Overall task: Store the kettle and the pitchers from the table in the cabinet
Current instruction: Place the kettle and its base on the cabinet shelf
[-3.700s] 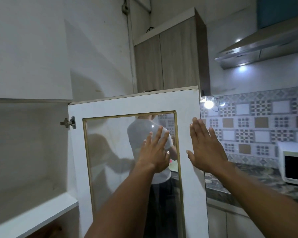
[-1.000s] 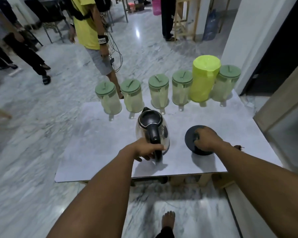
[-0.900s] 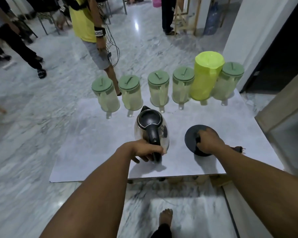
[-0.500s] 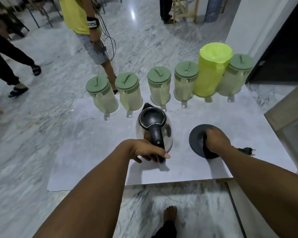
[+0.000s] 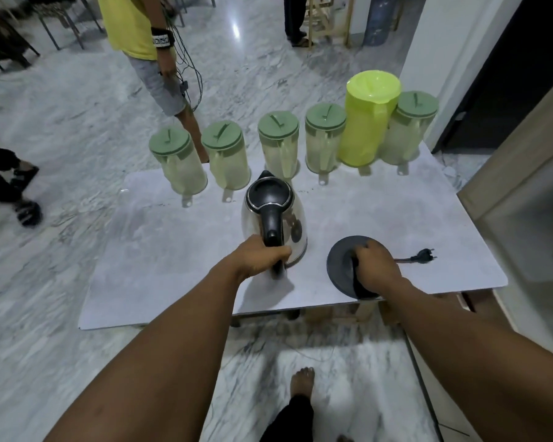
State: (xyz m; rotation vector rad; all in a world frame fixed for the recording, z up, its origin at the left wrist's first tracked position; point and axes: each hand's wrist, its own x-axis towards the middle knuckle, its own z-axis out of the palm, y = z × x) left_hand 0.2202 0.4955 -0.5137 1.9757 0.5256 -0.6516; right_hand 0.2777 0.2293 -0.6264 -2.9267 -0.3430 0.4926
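A steel kettle [image 5: 292, 215] with a black lid and handle stands at the middle of the white table [image 5: 173, 250]. My left hand [image 5: 261, 256] is closed around the kettle's handle. To its right lies the round black kettle base [image 5: 340, 263], near the front edge, and my right hand [image 5: 375, 269] grips it. The base's cord ends in a plug [image 5: 423, 257] on the table. Along the far edge stand several clear pitchers with green lids [image 5: 225, 156] and one taller lime-green pitcher [image 5: 366, 119].
A person in a yellow shirt [image 5: 131, 23] stands just beyond the table's far left. Another person's legs [image 5: 7, 186] are at the left. A white wall corner [image 5: 454, 43] and a dark doorway [image 5: 505, 78] lie to the right. My bare foot [image 5: 302, 381] is below the table.
I have turned from the cabinet door to the table. Over the last second my left hand has closed tighter on the kettle's handle, and my right hand has settled its grip on the base.
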